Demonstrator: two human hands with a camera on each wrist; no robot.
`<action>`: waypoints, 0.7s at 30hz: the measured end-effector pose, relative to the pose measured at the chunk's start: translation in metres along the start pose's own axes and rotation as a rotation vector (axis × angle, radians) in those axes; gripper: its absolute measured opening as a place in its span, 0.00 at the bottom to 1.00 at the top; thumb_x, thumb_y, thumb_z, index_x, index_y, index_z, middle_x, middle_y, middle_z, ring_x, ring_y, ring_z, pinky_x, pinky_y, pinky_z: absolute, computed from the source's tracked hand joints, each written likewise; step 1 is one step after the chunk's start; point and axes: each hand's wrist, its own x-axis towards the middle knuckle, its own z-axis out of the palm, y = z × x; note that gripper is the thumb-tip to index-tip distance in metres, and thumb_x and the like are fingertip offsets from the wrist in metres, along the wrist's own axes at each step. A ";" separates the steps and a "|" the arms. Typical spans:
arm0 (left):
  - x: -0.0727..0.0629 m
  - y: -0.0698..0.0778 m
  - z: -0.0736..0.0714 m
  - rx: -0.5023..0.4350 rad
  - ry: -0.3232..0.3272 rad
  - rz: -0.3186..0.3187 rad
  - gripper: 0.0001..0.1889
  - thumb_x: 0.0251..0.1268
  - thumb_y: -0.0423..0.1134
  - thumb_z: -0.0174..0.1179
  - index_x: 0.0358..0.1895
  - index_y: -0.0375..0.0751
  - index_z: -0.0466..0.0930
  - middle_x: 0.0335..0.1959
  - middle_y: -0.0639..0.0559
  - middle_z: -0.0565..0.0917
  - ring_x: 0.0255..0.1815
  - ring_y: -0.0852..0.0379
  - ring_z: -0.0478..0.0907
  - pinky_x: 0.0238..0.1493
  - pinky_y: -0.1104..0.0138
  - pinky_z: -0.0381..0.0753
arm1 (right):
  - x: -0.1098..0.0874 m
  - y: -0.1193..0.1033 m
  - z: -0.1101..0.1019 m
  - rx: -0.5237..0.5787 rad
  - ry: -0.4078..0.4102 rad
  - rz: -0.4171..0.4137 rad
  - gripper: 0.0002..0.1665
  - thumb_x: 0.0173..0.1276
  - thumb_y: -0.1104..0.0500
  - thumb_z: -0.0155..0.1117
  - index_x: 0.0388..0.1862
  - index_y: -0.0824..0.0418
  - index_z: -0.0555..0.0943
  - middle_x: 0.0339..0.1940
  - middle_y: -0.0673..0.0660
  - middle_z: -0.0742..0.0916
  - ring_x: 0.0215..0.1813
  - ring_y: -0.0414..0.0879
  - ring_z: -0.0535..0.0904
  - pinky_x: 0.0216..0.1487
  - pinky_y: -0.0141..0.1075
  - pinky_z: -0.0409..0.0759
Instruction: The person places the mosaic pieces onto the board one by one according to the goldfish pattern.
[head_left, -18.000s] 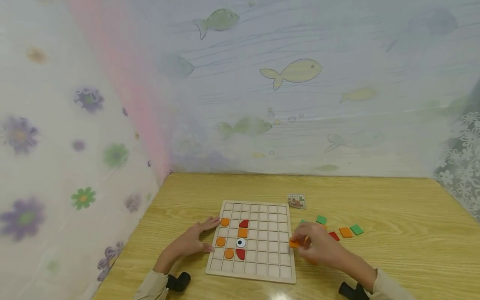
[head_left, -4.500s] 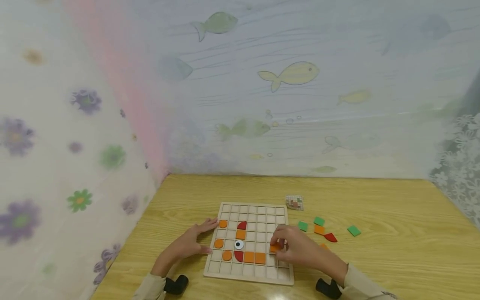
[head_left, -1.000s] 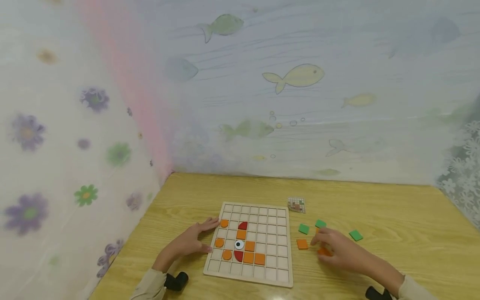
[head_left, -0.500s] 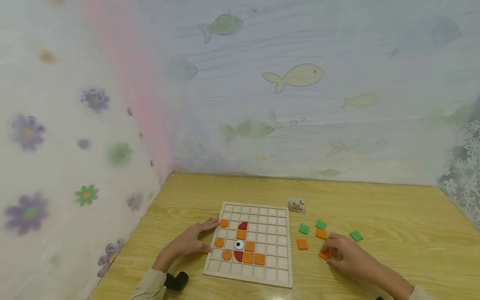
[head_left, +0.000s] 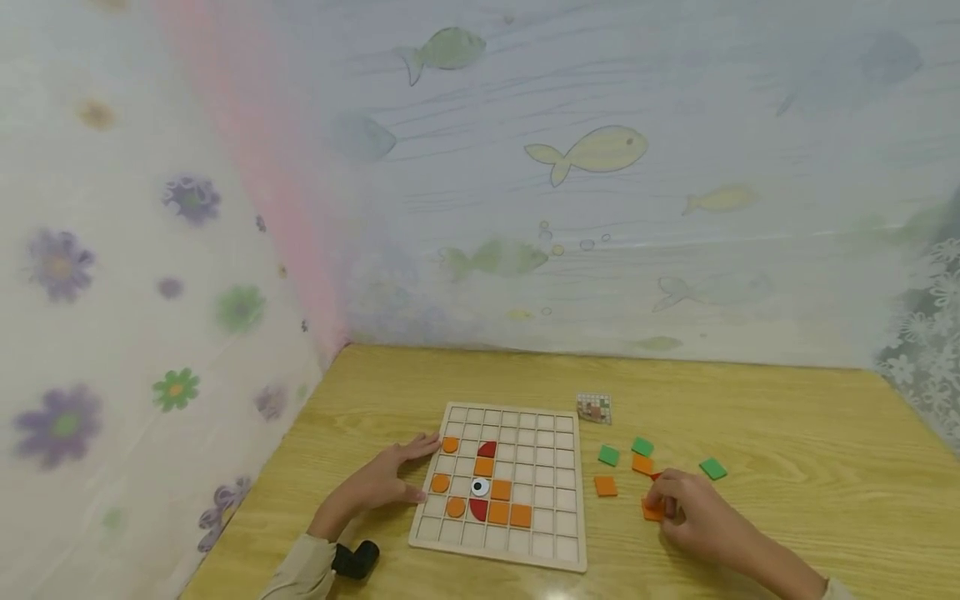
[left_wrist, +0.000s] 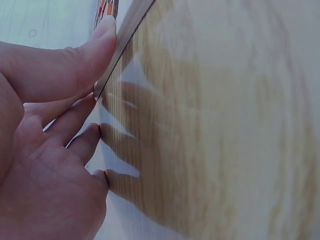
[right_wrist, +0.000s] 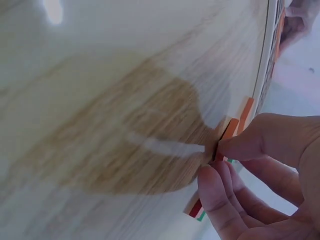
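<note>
A wooden grid board (head_left: 555, 521) lies on the table with tiles in its squares: orange discs (head_left: 440, 483), red quarter-round tiles (head_left: 478, 509), orange squares (head_left: 521, 516) and an eye disc (head_left: 480, 487). At the board's left edge my left hand (head_left: 378, 482) rests, fingers spread and thumb apart; the left wrist view has the thumb against the board's side (left_wrist: 131, 25). Right of the board, my right hand (head_left: 697, 512) pinches an orange square tile (head_left: 651, 510) between thumb and fingertips, low at the tabletop. A red tile (head_left: 656, 476) is partly hidden behind its fingers.
Two loose orange squares, one near the board (head_left: 605, 486) and one farther back (head_left: 642, 464), lie among green tiles (head_left: 713, 468). A small picture card (head_left: 594, 408) sits at the board's far right corner. Walls with fish and flowers border the table.
Over 18 seconds, three orange squares have come onto the board beside the eye and lower red tile. Within the last second, my right hand shifted slightly right, uncovering an orange square. My left hand stayed.
</note>
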 end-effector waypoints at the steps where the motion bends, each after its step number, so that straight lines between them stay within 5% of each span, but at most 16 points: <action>1: 0.001 0.000 0.000 -0.001 0.000 -0.004 0.41 0.54 0.39 0.68 0.72 0.40 0.59 0.74 0.43 0.55 0.74 0.41 0.45 0.68 0.38 0.38 | 0.000 0.000 -0.001 0.004 -0.001 -0.002 0.19 0.42 0.78 0.59 0.29 0.59 0.83 0.30 0.46 0.80 0.26 0.33 0.68 0.21 0.28 0.71; 10: 0.002 -0.001 0.002 -0.011 0.008 0.000 0.41 0.53 0.39 0.68 0.72 0.39 0.60 0.73 0.42 0.56 0.74 0.40 0.46 0.67 0.38 0.44 | 0.000 -0.003 -0.007 0.014 -0.021 0.033 0.17 0.44 0.75 0.60 0.32 0.59 0.83 0.30 0.45 0.79 0.27 0.32 0.69 0.23 0.29 0.73; 21: 0.003 -0.005 0.002 0.007 0.019 0.002 0.41 0.52 0.40 0.69 0.71 0.42 0.61 0.74 0.44 0.56 0.74 0.41 0.46 0.68 0.39 0.39 | 0.013 -0.021 -0.006 0.007 -0.009 0.031 0.15 0.49 0.73 0.61 0.32 0.56 0.83 0.31 0.45 0.79 0.28 0.33 0.71 0.24 0.28 0.77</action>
